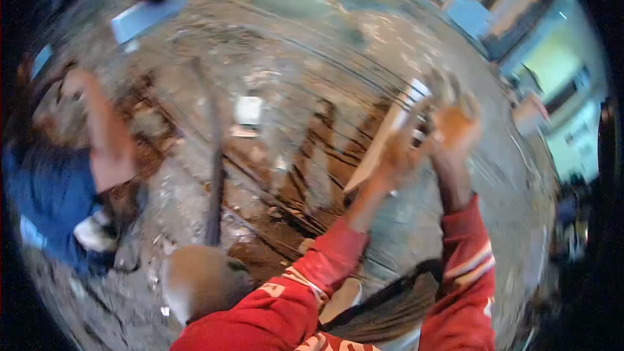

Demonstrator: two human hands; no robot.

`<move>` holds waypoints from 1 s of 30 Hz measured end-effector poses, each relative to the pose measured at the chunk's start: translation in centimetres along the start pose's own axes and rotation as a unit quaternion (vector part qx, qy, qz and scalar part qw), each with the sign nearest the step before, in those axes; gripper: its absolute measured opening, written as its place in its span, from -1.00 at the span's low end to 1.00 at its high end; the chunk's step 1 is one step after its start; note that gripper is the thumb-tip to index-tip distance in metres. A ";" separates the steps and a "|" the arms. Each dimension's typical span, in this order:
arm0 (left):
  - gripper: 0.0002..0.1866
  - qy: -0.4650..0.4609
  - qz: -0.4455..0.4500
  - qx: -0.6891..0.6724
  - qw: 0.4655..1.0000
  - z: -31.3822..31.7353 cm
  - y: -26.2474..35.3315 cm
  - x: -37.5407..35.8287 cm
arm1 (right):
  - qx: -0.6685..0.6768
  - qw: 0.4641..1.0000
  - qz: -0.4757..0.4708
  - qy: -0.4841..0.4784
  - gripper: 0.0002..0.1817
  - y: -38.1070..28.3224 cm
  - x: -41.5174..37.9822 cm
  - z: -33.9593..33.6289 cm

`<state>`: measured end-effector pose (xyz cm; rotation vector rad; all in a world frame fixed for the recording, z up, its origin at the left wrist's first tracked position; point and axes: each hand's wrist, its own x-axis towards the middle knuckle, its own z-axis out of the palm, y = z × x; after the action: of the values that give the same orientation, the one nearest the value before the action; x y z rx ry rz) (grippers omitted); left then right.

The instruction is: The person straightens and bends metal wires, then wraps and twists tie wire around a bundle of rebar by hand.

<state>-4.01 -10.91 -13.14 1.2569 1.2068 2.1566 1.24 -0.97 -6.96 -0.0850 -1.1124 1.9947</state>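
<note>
My two hands are raised close together in front of me, at right of centre, both smeared by motion. My left hand (404, 151) is beside the right ends of several long thin metal rods (338, 68). Whether its fingers hold anything is too blurred to make out. My right hand (455, 123) is just right of it, with its blurred fingers stretched upward and apart. Below and behind my left hand a long pale board (377, 153) slants across, partly hidden by that hand.
At left a person in a dark blue shirt (49, 188) bends over the ground. A round light-brown blurred shape (198, 279) sits at the bottom. A dark upright bar (214, 188) stands left of the trench (266, 244). White blocks (248, 110) lie around the rubble.
</note>
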 end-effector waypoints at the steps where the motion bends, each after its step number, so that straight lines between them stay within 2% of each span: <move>1: -0.23 0.048 0.023 -0.009 0.999 1.1 -1.5 0.0 | 0.002 1.000 0.008 0.001 -0.44 0.1 -0.3 0.4; 3: -0.18 0.116 0.043 -0.017 0.992 3.4 -5.3 1.3 | 0.010 0.999 0.045 -0.023 -0.39 -0.4 -0.5 0.1; 4: -0.15 0.108 0.045 -0.013 0.993 2.1 -4.3 1.2 | -0.005 0.998 0.053 -0.042 -0.36 -0.2 -0.5 0.0; 6: -0.10 0.092 0.049 -0.006 0.995 -0.6 -2.2 1.1 | -0.026 0.998 0.047 0.031 -0.35 0.5 -1.0 2.2; 7: -0.10 0.100 0.053 0.029 0.993 -1.1 -1.4 0.9 | -0.013 0.998 0.061 0.017 -0.35 1.1 -0.8 2.3; 10: -0.16 0.009 0.034 0.019 0.999 -1.4 -0.3 1.0 | -0.061 0.997 0.044 0.022 -0.35 1.1 -0.3 1.8; 11: -0.16 0.005 0.033 0.013 0.999 -1.4 -0.2 0.8 | -0.065 0.997 0.041 0.027 -0.35 1.1 -0.2 1.9; 13: -0.19 -0.018 0.018 0.048 0.999 -0.2 -0.8 0.4 | -0.040 0.997 0.060 -0.011 -0.41 0.4 -0.8 1.8; 14: -0.18 -0.009 0.054 0.019 0.998 0.5 -2.5 1.0 | -0.142 0.987 -0.010 -0.072 -0.40 1.2 -0.6 0.0; 16: -0.28 0.020 0.056 0.020 0.998 1.1 -3.2 0.9 | -0.155 0.987 -0.001 -0.048 -0.37 -0.3 -0.8 -0.3; 18: -0.38 0.066 0.041 0.033 0.996 0.8 -2.8 0.6 | -0.022 0.994 0.072 0.084 -0.35 -0.7 -1.7 3.1; 20: -0.47 0.109 -0.011 -0.019 0.994 0.1 -1.9 0.3 | 0.029 0.991 0.066 0.109 -0.36 -1.1 -0.9 2.6; 21: -0.46 0.135 -0.113 -0.186 0.967 -0.5 -0.2 0.4 | 0.050 0.994 0.052 0.077 -0.37 -1.3 -0.3 1.7; 23: -0.38 0.156 -0.071 -0.174 0.970 -1.4 -1.4 0.9 | 0.096 0.993 0.073 -0.007 -0.35 -1.3 0.4 -0.3; 24: -0.38 0.151 -0.072 -0.182 0.969 -1.8 -1.3 1.0 | 0.085 0.993 0.075 0.024 -0.34 -1.4 0.4 0.3; 26: -0.39 0.151 -0.128 -0.215 0.956 -2.3 -1.2 0.6 | 0.087 0.993 0.071 0.018 -0.35 -1.4 0.3 0.2; 29: -0.40 0.166 -0.125 -0.216 0.954 -2.8 -1.3 0.6 | 0.102 0.992 0.073 0.016 -0.39 -1.4 0.3 0.1; 30: -0.41 0.169 -0.127 -0.237 0.948 -2.8 -1.2 0.6 | 0.106 0.992 0.073 -0.002 -0.48 -1.3 0.4 0.0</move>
<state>-6.75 -11.25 -14.46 0.5178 0.8257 2.3271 1.81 -0.33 -5.94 -0.0524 -0.9115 2.2326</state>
